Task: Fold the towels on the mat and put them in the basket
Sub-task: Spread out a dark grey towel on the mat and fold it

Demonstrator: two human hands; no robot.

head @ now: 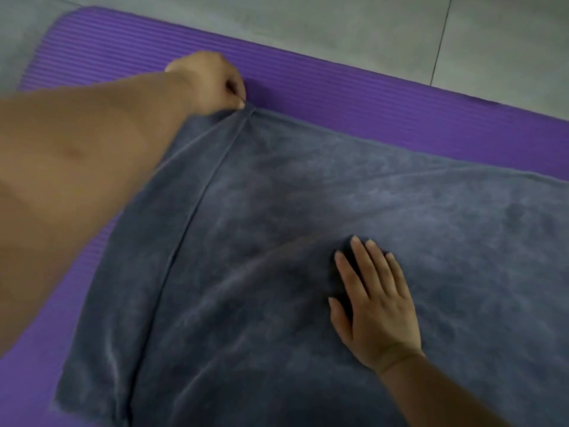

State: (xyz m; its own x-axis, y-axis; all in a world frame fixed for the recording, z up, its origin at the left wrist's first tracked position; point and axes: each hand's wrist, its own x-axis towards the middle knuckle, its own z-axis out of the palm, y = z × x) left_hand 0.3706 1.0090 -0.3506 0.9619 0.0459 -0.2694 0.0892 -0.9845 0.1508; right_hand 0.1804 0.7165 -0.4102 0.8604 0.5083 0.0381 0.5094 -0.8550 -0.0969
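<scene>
While pinching far corner of grey towel (308, 195) in curled fingers of left hand (209, 78), presses right hand (378, 306) flat on towel's middle with straight, slightly parted fingers. Lies spread on purple mat (338, 94), over tiled floor (338, 32).
</scene>
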